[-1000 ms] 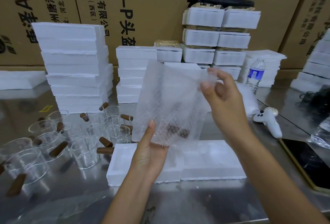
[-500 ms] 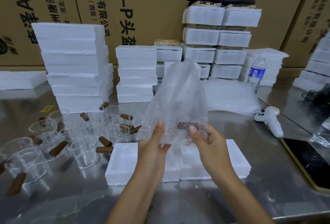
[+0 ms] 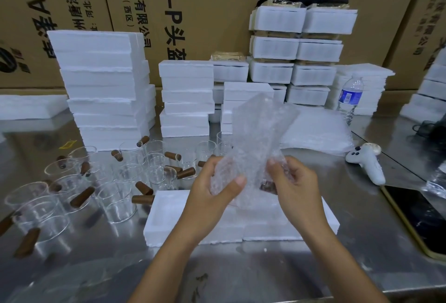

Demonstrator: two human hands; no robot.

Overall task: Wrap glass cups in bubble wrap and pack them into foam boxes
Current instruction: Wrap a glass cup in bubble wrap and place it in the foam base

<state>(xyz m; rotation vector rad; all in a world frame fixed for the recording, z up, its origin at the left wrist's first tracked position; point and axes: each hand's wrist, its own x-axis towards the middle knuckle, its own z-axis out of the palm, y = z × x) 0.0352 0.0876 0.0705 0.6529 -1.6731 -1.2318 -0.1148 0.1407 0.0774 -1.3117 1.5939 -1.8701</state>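
Right hand [image 3: 298, 183] dropped from top edge of bubble wrap [image 3: 255, 133]; it and left hand [image 3: 211, 193] now grip it mid-frame, fingers [image 3: 237, 182] curled round, above foam box [image 3: 169, 220].

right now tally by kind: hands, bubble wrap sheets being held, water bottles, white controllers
hands: 2, left hand and right hand
bubble wrap sheet, held by both: 1
water bottle: 1
white controller: 1
total: 5
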